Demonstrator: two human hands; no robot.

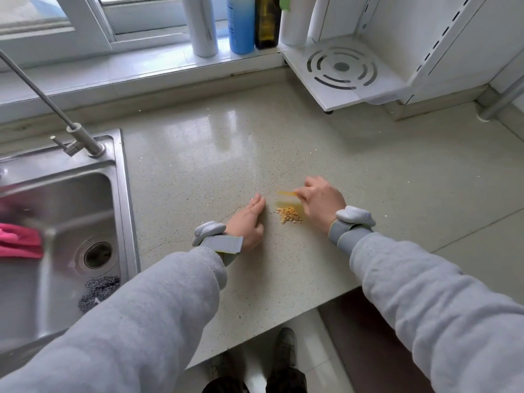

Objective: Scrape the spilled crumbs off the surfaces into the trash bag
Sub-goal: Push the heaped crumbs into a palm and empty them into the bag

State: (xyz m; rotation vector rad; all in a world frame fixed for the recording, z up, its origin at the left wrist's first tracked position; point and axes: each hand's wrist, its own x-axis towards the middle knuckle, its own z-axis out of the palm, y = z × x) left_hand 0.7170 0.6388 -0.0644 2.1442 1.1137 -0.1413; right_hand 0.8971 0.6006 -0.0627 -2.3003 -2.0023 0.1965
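A small heap of yellow crumbs (288, 214) lies on the speckled countertop (226, 154) between my two hands. My right hand (321, 204) grips a thin, translucent yellow scraper (286, 198) whose blade is blurred and stands just behind the heap. My left hand (249, 222) rests on its edge on the counter left of the crumbs, fingers straight and together, like a wall. No trash bag is in view.
A steel sink (56, 222) with a tap (82, 140), a pink cloth (18, 241) and a steel scourer (97, 290) lies at the left. Bottles (241, 24) stand on the window sill. A white rack base (343, 70) sits at the back right. The counter's front edge (283, 324) is near my body.
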